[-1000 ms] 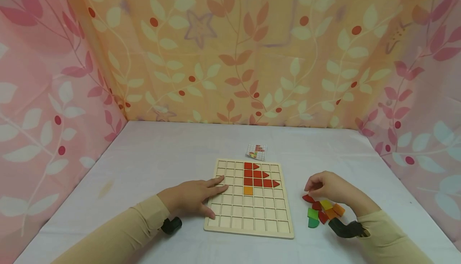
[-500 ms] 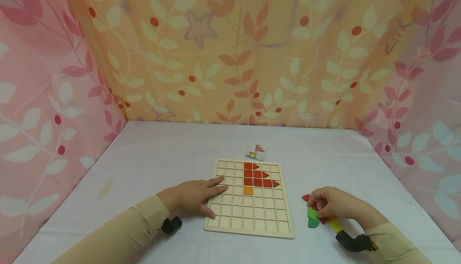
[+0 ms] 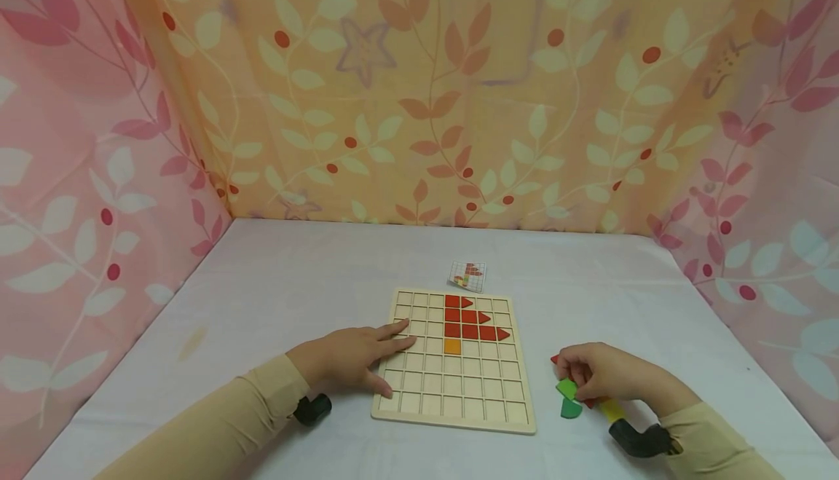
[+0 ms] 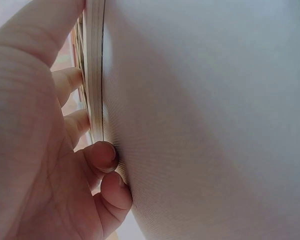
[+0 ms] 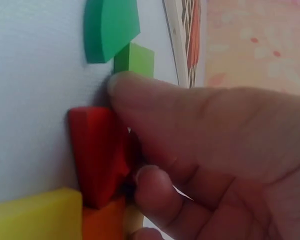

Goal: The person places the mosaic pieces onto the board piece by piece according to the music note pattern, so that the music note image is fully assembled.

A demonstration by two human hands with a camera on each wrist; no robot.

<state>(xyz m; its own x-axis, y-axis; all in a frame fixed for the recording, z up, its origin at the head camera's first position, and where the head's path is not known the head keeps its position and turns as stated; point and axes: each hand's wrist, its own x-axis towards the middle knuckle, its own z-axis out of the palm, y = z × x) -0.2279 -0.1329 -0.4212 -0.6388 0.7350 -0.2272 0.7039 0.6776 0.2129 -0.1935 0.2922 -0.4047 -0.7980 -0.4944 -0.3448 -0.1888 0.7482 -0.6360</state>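
Note:
My left hand [image 3: 347, 356] lies with spread fingers on the left edge of a wooden grid board [image 3: 432, 382]. In the left wrist view two curled fingers [image 4: 115, 190] rest beside the board's edge. My right hand [image 3: 609, 372] is to the right of the board, pinching a light green square block [image 3: 566, 390], which is tilted. In the right wrist view the thumb [image 5: 140, 95] covers part of that block. Close by lie a dark green rounded block [image 3: 571, 408], a red curved block [image 5: 95, 150], a yellow block [image 5: 35, 215] and an orange block [image 5: 102, 225].
Red squares and pointed pieces form three rows at the board's top, above one orange square [image 3: 452, 347]. A small pattern card [image 3: 467, 276] lies behind the board. A red tip [image 3: 554, 358] shows beside the right hand. Patterned curtains [image 3: 419, 101] enclose the white table.
My right hand has moved down and nearer over the loose blocks, and the light green block has turned under its fingers. A yellow block shifted toward the wrist. My left hand stays put.

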